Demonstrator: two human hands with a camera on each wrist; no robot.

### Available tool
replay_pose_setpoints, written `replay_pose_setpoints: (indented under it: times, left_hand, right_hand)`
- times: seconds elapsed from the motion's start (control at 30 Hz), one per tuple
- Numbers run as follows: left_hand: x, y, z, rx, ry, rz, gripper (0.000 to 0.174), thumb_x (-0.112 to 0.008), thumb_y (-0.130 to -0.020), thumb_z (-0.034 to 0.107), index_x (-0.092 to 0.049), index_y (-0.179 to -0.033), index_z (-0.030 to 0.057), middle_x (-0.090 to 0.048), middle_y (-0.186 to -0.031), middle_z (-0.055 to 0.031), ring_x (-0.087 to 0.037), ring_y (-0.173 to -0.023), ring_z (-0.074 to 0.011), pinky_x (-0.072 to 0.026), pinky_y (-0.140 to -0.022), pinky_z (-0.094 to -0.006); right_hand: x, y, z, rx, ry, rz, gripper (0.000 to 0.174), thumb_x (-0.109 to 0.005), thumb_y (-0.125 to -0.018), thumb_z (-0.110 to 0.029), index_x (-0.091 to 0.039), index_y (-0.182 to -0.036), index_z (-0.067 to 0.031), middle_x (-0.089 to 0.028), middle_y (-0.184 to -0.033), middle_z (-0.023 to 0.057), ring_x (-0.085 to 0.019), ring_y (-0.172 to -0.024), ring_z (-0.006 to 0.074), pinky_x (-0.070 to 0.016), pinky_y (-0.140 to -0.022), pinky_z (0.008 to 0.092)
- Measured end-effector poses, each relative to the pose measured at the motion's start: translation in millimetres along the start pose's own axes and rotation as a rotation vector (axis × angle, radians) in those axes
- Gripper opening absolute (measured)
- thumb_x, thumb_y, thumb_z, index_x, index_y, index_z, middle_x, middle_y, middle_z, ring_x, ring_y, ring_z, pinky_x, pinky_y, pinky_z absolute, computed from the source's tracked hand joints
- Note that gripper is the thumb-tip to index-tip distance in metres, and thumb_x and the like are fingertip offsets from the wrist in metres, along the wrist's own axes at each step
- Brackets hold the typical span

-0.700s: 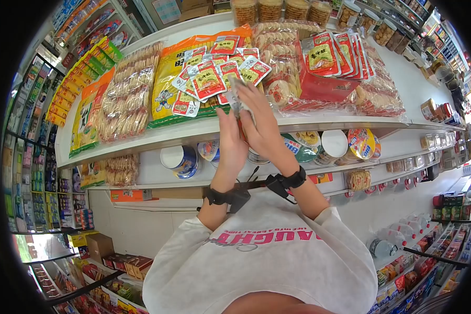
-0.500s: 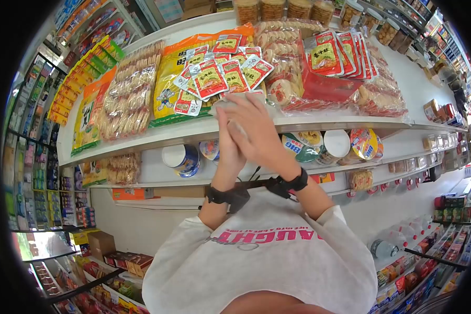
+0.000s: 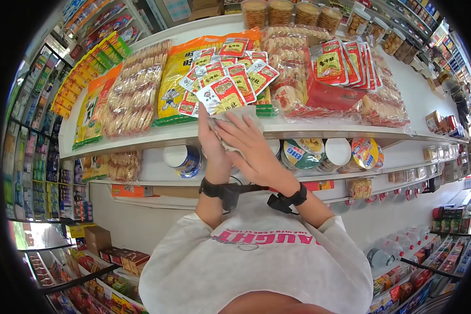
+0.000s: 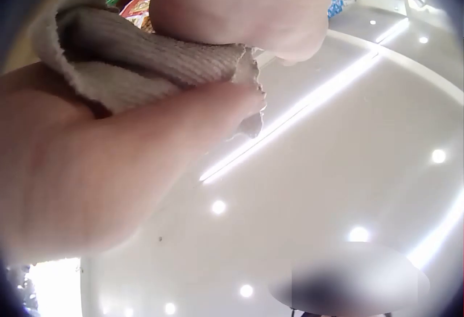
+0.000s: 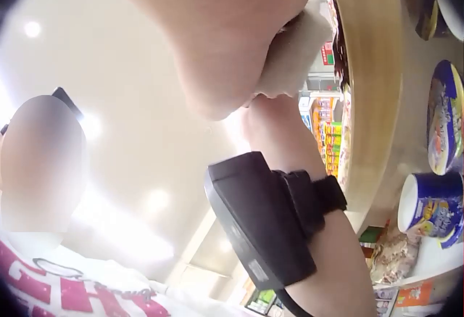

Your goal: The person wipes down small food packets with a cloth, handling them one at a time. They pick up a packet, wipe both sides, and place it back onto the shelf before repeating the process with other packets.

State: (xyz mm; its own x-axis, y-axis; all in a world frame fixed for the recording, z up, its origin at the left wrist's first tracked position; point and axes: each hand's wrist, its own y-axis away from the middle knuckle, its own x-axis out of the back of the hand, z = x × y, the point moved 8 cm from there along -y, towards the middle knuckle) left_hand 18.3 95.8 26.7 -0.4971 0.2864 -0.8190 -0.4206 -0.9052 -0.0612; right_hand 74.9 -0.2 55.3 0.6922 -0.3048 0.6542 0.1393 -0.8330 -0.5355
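My right hand (image 3: 251, 157) holds a grey ribbed cloth (image 3: 251, 113), its fingers laid over it and the thumb along its near side. My left hand (image 3: 214, 144) presses against the cloth from the left with straight fingers, palm turned inward. The left wrist view shows the cloth (image 4: 145, 56) bunched between both hands. Just beyond the fingertips is a red and white snack packet (image 3: 222, 95), its near edge covered by the cloth. Behind it lies a heap of similar packets (image 3: 242, 81) on a yellow snack bag (image 3: 167, 99).
To the right, a red display box (image 3: 335, 97) holds upright packets. Bagged round crackers (image 3: 136, 89) lie left, and jars of biscuits (image 3: 282, 13) stand at the back. Below the counter's front edge (image 3: 319, 128), tubs of instant noodles (image 3: 337, 152) fill a shelf.
The hands were pressed closely together around the cloth and now stand further apart at the fingertips. A packet now shows in front of the heap, beyond the cloth. The head view has shifted slightly.
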Motion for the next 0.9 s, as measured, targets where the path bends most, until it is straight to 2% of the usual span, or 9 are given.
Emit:
replay_pose_setpoints:
  times: [0.23,0.3,0.4,0.5,0.57,0.67,0.77,0.87,0.9]
  left_hand:
    - [-10,14,-22,0.013,-0.153,-0.001,0.036,-0.054,-0.105,0.031,-0.057,-0.128,0.0032,-0.069,-0.115,-0.0094,-0.068,-0.098,-0.0160,-0.0556,-0.082,-0.0303]
    - [-15,16,-7,-0.129,-0.421,-0.011,0.032,-0.055,-0.106,0.021,-0.055,-0.130,0.0000,-0.070,-0.105,-0.0061,-0.066,-0.089,-0.0073,-0.0544,-0.078,-0.0257]
    - [-22,16,8,-0.169,-0.566,-0.010,0.040,-0.060,-0.103,0.017,-0.050,-0.136,-0.0014,-0.066,-0.120,-0.0113,-0.063,-0.107,-0.0128,-0.0518,-0.093,-0.0309]
    - [-33,9,20,-0.632,-0.879,-0.001,0.048,-0.059,-0.102,0.016,-0.044,-0.144,-0.0014,-0.058,-0.135,-0.0155,-0.054,-0.128,-0.0193,-0.0419,-0.108,-0.0350]
    - [-35,11,14,-0.526,-0.850,-0.114,0.053,-0.061,-0.101,0.012,-0.039,-0.147,-0.0021,-0.052,-0.142,-0.0161,-0.044,-0.137,-0.0215,-0.0332,-0.115,-0.0364]
    - [-40,20,-2,-0.227,-0.515,-0.214,0.053,-0.050,-0.106,0.026,-0.038,-0.148,-0.0034,-0.049,-0.147,-0.0156,-0.044,-0.138,-0.0245,-0.0327,-0.116,-0.0357]
    - [-39,26,-9,0.017,-0.294,-0.116,0.063,-0.024,-0.110,0.045,-0.039,-0.148,-0.0027,-0.049,-0.147,-0.0167,-0.048,-0.135,-0.0240,-0.0345,-0.115,-0.0378]
    - [-52,21,-12,0.102,0.092,-0.433,0.060,-0.025,-0.110,0.041,-0.041,-0.147,-0.0027,-0.052,-0.144,-0.0161,-0.049,-0.133,-0.0246,-0.0348,-0.115,-0.0389]
    - [-41,19,-17,0.101,-0.031,-0.237,0.051,-0.036,-0.110,0.032,-0.043,-0.146,-0.0039,-0.053,-0.142,-0.0155,-0.050,-0.132,-0.0256,-0.0350,-0.115,-0.0365]
  right_hand:
    - [36,12,48,-0.403,-0.492,0.635,0.061,-0.067,-0.092,-0.012,-0.042,-0.145,0.0068,-0.052,-0.141,0.0200,-0.051,-0.130,0.0244,-0.0392,-0.109,0.0388]
    - [33,19,57,-0.429,-0.622,0.499,0.065,-0.071,-0.092,-0.016,-0.041,-0.143,0.0091,-0.057,-0.133,0.0177,-0.055,-0.120,0.0193,-0.0447,-0.101,0.0334]
    - [28,32,56,-0.446,-0.565,0.419,0.059,-0.069,-0.080,-0.003,-0.050,-0.135,0.0075,-0.065,-0.117,0.0195,-0.063,-0.108,0.0153,-0.0512,-0.089,0.0301]
    - [34,47,66,-0.469,-0.330,0.391,0.054,-0.064,-0.071,0.004,-0.058,-0.125,0.0061,-0.067,-0.110,0.0219,-0.068,-0.102,0.0197,-0.0529,-0.087,0.0318]
    - [45,50,71,-0.480,-0.159,0.493,0.048,-0.061,-0.068,0.004,-0.063,-0.116,0.0060,-0.071,-0.102,0.0188,-0.070,-0.094,0.0217,-0.0544,-0.085,0.0332]
    - [46,30,38,-0.185,-0.006,0.395,0.061,-0.057,-0.069,0.002,-0.055,-0.130,0.0059,-0.056,-0.133,0.0305,-0.059,-0.121,0.0410,-0.0493,-0.100,0.0424]
    - [32,3,-4,-0.040,-0.021,0.279,0.061,-0.061,-0.078,-0.005,-0.048,-0.137,0.0064,-0.040,-0.150,0.0301,-0.040,-0.141,0.0413,-0.0354,-0.113,0.0504]
    - [28,-3,-2,-0.060,0.022,0.175,0.059,-0.062,-0.089,-0.016,-0.044,-0.139,0.0070,-0.027,-0.159,0.0274,-0.022,-0.150,0.0420,-0.0220,-0.119,0.0535]
    - [33,-4,1,-0.075,0.072,0.231,0.056,-0.062,-0.091,-0.018,-0.044,-0.138,0.0069,-0.028,-0.158,0.0279,-0.024,-0.148,0.0423,-0.0240,-0.118,0.0520]
